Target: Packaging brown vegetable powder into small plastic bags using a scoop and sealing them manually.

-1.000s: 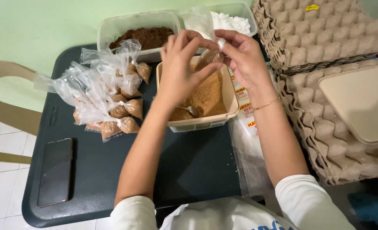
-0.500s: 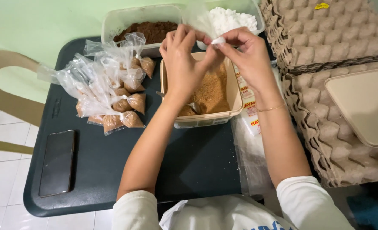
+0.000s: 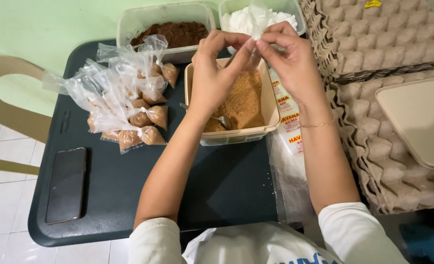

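Clear plastic is being pinched between both hands above an open tub of brown sugar.

The left hand (image 3: 216, 73) and the right hand (image 3: 291, 62) are each closing fingertips on the mouth of a small thin transparent plastic bag (image 3: 257, 19), which is hanging over the cream rectangular plastic container of light brown granulated sugar (image 3: 241, 100). Filled little bags of brown sugar (image 3: 134, 105) are lying in a heap just left of it on the dark blue plastic table (image 3: 129, 195).

Small clear bag (image 3: 257, 19) now pinched higher
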